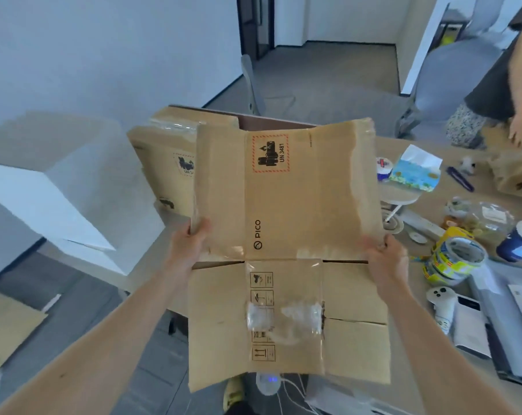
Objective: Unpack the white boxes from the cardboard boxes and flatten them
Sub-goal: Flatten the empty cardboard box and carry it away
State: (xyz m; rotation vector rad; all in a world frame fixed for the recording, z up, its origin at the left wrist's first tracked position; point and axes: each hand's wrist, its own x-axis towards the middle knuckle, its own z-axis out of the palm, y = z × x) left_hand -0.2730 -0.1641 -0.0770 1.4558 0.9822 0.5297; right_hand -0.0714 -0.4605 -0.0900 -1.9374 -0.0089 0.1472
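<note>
The person holds a flattened cardboard box point(286, 205) up in the air with both hands, in front of the desk point(403, 145). The left hand point(191, 241) grips its left edge, thumb on the printed face and fingers curled behind the board. The right hand point(386, 253) grips the right edge in the same way, with its fingers clamped round the cardboard. The upper panel faces the camera and carries a red-bordered UN 3481 battery label and the PICO logo. Below a crease, the lower flaps hang down towards the person, with handling symbols and crumpled clear tape across the middle.

Behind the held box, a second cardboard box point(164, 163) stands on the desk, bearing the same kind of label and tape along its top. At the left is a large white box point(44, 190), blurred; what it rests on cannot be told. A flat sheet of cardboard point(8, 327) lies on the floor at the lower left.

On the desk to the right of the held box are a tissue pack point(415, 172), a stack of tape rolls point(457, 259) and a white controller point(440, 304) near the front edge. At the far right, another person's hand point(521, 136) rests on a third carton point(514, 175). A grey chair point(252, 85) stands beyond the desk.
</note>
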